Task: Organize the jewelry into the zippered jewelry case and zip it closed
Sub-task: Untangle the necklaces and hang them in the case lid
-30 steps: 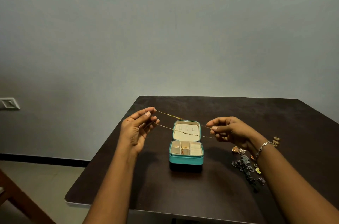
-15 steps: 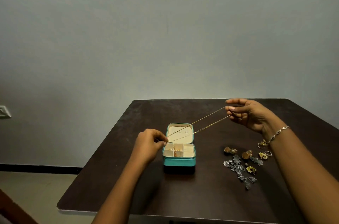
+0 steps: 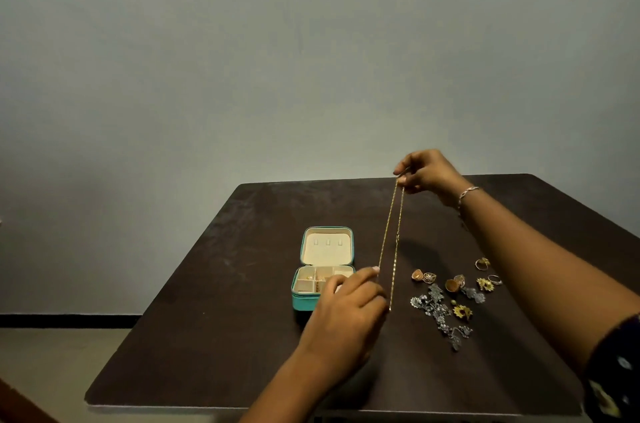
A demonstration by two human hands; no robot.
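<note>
The right hand pinches the top of a thin gold chain, which hangs doubled in two strands. The left hand grips its lower end. Likely risks: the strands could twist and knot as they are lowered, or snag on the loose earrings and rings lying close by on the dark table. The right arm reaches high and forward. The left hand sits low, fingers curled, just beside the open teal jewelry case.
</note>
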